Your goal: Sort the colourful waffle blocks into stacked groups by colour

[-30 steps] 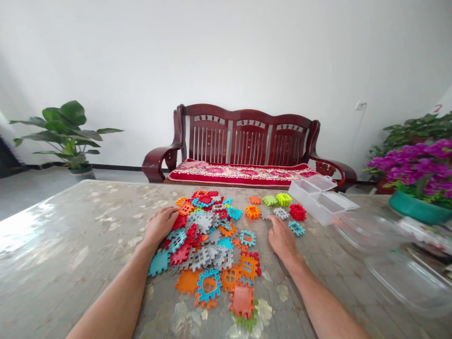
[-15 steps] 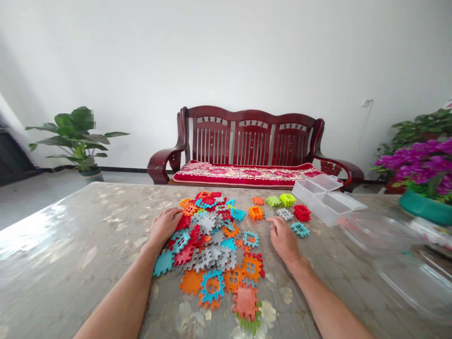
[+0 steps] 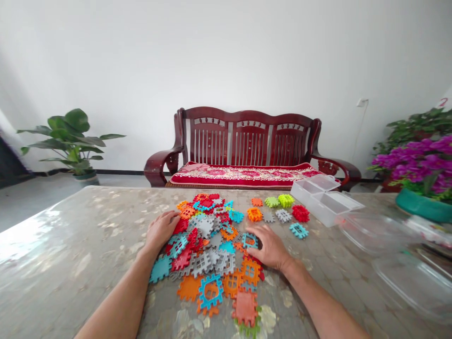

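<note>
A heap of interlocking plastic building tiles (image 3: 206, 226) in red, grey, orange and blue lies in the middle of the table. At its left edge rests my left hand (image 3: 160, 230), palm down with loosely stretched fingers, touching red tiles (image 3: 181, 226). My right hand (image 3: 271, 247) is at the heap's right side. Its thumb and fingers stand apart around a blue tile with a round hole (image 3: 250, 240), which still lies flat. Nearer to me are a blue round-holed tile (image 3: 211, 291), orange window tiles (image 3: 250, 270) and a salmon tile (image 3: 246, 306).
Sorted by colour behind my right hand are small groups: orange (image 3: 254, 214), lime (image 3: 286, 200), grey (image 3: 283, 215), red (image 3: 300, 213) and blue (image 3: 298, 230). A clear divided box (image 3: 326, 207) and transparent lids (image 3: 377, 233) lie to the right, near a flowerpot (image 3: 422, 207).
My right hand has moved left from beside the small grey tile groups to the blue round-holed tile, and its fingers have spread. My left hand stays at the heap's edge.
</note>
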Tool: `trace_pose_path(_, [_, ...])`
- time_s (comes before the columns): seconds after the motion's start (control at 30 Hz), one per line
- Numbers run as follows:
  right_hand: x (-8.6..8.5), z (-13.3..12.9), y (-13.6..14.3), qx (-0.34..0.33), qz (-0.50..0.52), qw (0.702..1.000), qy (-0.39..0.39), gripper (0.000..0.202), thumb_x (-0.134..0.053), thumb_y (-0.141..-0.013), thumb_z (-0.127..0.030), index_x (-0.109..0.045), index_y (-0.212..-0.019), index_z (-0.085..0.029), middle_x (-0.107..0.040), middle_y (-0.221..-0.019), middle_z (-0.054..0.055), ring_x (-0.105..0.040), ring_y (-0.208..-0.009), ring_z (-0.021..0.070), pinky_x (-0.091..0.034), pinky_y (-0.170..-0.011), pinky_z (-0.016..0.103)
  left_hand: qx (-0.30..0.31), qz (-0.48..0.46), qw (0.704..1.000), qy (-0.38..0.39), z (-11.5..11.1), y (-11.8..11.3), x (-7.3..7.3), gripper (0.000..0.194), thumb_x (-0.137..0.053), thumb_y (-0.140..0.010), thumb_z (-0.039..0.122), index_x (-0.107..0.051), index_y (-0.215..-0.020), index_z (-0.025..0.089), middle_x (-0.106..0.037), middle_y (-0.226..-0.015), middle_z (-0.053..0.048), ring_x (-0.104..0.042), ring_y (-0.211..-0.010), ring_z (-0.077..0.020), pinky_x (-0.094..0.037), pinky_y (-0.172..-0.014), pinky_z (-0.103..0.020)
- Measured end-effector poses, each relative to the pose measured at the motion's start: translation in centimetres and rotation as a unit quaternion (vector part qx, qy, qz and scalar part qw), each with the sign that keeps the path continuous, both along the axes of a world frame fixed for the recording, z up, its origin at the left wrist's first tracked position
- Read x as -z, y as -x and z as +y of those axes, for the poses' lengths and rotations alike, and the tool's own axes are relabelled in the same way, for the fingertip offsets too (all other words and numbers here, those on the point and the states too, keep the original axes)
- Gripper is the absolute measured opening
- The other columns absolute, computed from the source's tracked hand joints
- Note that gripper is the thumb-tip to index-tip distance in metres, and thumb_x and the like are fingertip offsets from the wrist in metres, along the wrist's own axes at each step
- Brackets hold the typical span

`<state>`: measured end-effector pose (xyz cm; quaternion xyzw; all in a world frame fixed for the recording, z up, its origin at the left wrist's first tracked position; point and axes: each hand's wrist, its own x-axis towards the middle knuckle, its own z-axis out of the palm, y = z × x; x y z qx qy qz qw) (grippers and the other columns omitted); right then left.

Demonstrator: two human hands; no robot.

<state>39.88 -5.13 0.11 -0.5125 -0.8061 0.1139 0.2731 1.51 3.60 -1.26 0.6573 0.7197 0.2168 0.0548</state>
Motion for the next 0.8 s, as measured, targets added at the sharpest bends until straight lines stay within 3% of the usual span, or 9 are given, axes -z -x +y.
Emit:
trace_pose_path(0.27, [0.7, 0.2, -0.3, 0.009, 0.062, 0.998, 0.018, 0.058, -0.075, -0.07, -0.025, -0.062, -0.126, -0.024, -0.069, -0.117, 0.006, -0.06, -0.109, 0.0238, -0.047, -0.098, 0.04, -0.001, 0.001, 1.0, 0.007, 0.1, 0.2, -0.1, 0.045, -0.037, -0.093, 0.047, -0.069, -0.118, 0.029, -0.059, -0.141, -0.004, -0.053, -0.129, -0.0272, -0.036, -0.11, -0.044])
trace_pose_path(0.47, [1.1, 1.1, -2.2, 0.059, 0.126, 0.99, 0.002, 0.058, -0.073, -0.07, -0.024, -0.062, -0.127, -0.025, -0.068, -0.119, 0.007, -0.062, -0.107, 0.0238, -0.05, -0.093, 0.039, 0.003, -0.001, 1.0, 0.019, -0.1, -0.1, -0.6, 0.045, -0.036, -0.094, 0.045, -0.069, -0.119, 0.028, -0.059, -0.142, -0.005, -0.051, -0.131, -0.0272, -0.035, -0.111, -0.046])
trace_pose_path(0.63, [-0.7, 2.4, -6.7, 0.113, 0.124, 0.984, -0.058, 0.059, -0.067, -0.07, -0.022, -0.06, -0.129, -0.024, -0.068, -0.123, 0.008, -0.061, -0.11, 0.0246, -0.05, -0.093, 0.041, 0.012, -0.004, 1.0, 0.011, 0.2, 0.3, -0.1, 0.047, -0.035, -0.094, 0.046, -0.069, -0.119, 0.027, -0.058, -0.142, -0.006, -0.052, -0.131, -0.0272, -0.036, -0.111, -0.045])
trace_pose_path(0.8, [-2.1, 2.1, -13.0, 0.147, 0.083, 0.985, -0.04, 0.061, -0.063, -0.069, -0.022, -0.06, -0.13, -0.023, -0.068, -0.124, 0.008, -0.06, -0.115, 0.0249, -0.049, -0.096, 0.04, 0.014, 0.005, 1.0, -0.002, 0.4, 0.6, 0.6, 0.047, -0.035, -0.093, 0.047, -0.069, -0.118, 0.027, -0.06, -0.14, -0.006, -0.053, -0.129, -0.0281, -0.038, -0.11, -0.046])
